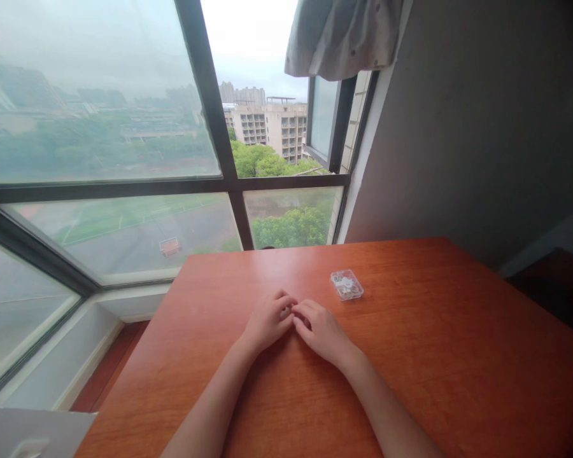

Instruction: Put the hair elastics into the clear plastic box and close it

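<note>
My left hand (270, 320) and my right hand (317, 326) meet over the middle of the table, their fingertips touching or nearly so. The fingers of the left are curled in towards the thumb, with a small pale spot showing between them that is too small to name. On the right, thumb and fingers are drawn together at the tips, and whatever lies in them is hidden. A small clear plastic box (347, 285) holding little pale and metallic-looking pieces sits beyond my right hand, apart from it. Its lid appears closed.
Both forearms rest over a reddish-brown wooden table (434, 356). Behind it stand large framed windows (229, 184), one pane swung outward, with a short curtain (342, 38) above. A grey wall (458, 140) rises at the right. Reddish flooring (109, 369) shows at the left.
</note>
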A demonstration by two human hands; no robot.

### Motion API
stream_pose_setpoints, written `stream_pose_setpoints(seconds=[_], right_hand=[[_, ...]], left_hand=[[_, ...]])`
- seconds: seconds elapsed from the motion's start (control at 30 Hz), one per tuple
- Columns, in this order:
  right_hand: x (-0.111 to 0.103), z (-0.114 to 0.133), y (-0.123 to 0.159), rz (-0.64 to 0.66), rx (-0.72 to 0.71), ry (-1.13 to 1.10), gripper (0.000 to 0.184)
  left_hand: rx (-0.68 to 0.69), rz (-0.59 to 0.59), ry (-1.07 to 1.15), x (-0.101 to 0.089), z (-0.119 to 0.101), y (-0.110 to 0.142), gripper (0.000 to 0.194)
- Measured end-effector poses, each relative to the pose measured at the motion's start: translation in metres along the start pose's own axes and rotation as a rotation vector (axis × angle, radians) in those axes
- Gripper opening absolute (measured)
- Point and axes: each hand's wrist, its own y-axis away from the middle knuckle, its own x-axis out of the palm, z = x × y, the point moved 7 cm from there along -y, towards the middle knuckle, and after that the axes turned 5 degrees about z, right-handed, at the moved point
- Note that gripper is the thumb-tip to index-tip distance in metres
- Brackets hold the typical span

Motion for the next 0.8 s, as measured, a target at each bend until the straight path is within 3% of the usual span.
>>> stream_pose_setpoints(seconds=[0.8], right_hand=[[0.0007, 0.0007, -0.0004, 0.005, -0.012, 0.0, 0.022]], left_hand=[[0.0, -0.003, 0.002, -0.0013, -0.0009, 0.0002, 0.02]])
